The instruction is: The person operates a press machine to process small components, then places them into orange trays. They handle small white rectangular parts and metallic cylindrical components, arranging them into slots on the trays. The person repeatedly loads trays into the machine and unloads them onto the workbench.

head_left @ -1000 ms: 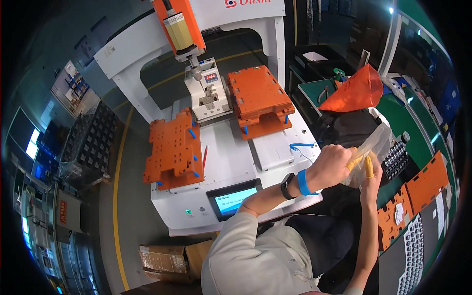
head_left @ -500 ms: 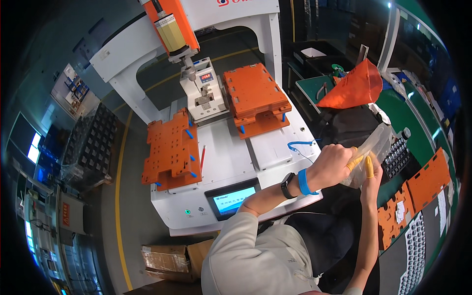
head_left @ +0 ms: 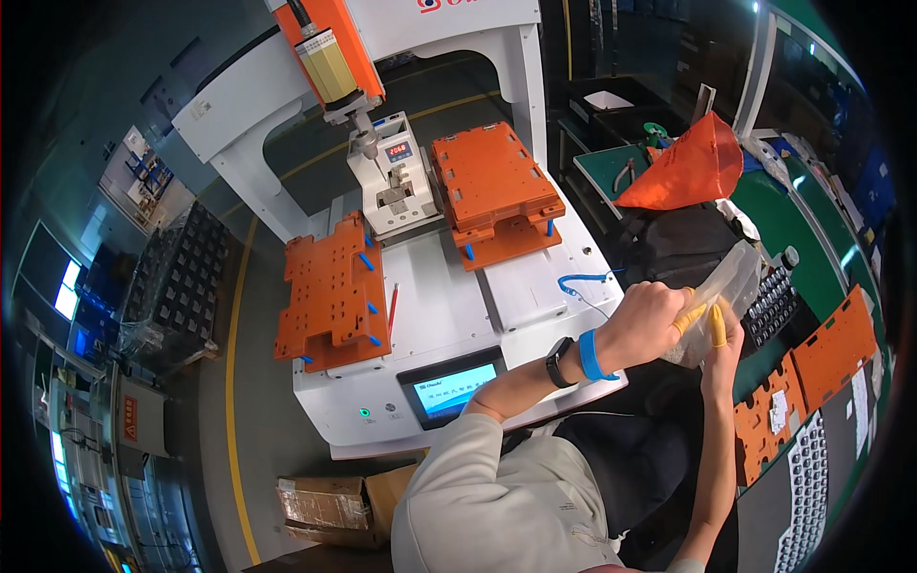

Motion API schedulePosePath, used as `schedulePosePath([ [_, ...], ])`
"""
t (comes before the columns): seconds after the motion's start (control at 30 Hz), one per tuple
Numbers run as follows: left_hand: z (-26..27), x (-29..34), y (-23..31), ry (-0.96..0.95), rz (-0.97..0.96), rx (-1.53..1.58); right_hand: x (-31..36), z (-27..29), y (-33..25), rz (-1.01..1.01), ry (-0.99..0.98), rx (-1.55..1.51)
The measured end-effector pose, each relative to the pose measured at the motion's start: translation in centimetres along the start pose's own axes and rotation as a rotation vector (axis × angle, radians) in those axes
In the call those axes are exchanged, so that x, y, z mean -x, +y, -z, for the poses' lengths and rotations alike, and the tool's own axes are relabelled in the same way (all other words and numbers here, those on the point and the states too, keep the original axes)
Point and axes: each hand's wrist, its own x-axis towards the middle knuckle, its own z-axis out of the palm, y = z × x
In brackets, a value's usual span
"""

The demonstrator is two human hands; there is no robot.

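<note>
My left hand (head_left: 651, 323), with yellow finger cots, is closed on the upper edge of a clear plastic bag (head_left: 734, 275). A dark watch (head_left: 560, 362) and a blue wristband (head_left: 598, 354) circle that wrist. Facing it, my right hand (head_left: 723, 351) pinches the bag from the other side, a yellow cot on its raised digit. The bag hangs between both hands, right of the white machine (head_left: 430, 306). Something pale lies in its lower part, too blurred to name.
Orange plates on blue posts stand on the machine: a single one (head_left: 330, 291) left, a stack (head_left: 497, 181) right. Between them is a white device (head_left: 392, 172) under a tool head. A black tray of small parts (head_left: 772, 310), orange plates (head_left: 833, 349) and an orange bag (head_left: 688, 167) lie rightward.
Both hands keep their hold on the plastic bag in nearly the same place. The whole view has shifted very slightly.
</note>
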Motion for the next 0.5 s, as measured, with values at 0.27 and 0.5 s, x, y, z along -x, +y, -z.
schedulePosePath([
  [0.27, 0.5, 0.2, 0.2, 0.027, 0.029, 0.021, -0.2, 0.0, -0.8, 0.012, 0.020, 0.041],
  [0.5, 1.4, 0.6, 0.4, 0.022, 0.082, 0.126, 0.0, 0.3, -2.3, 0.020, 0.018, 0.091],
])
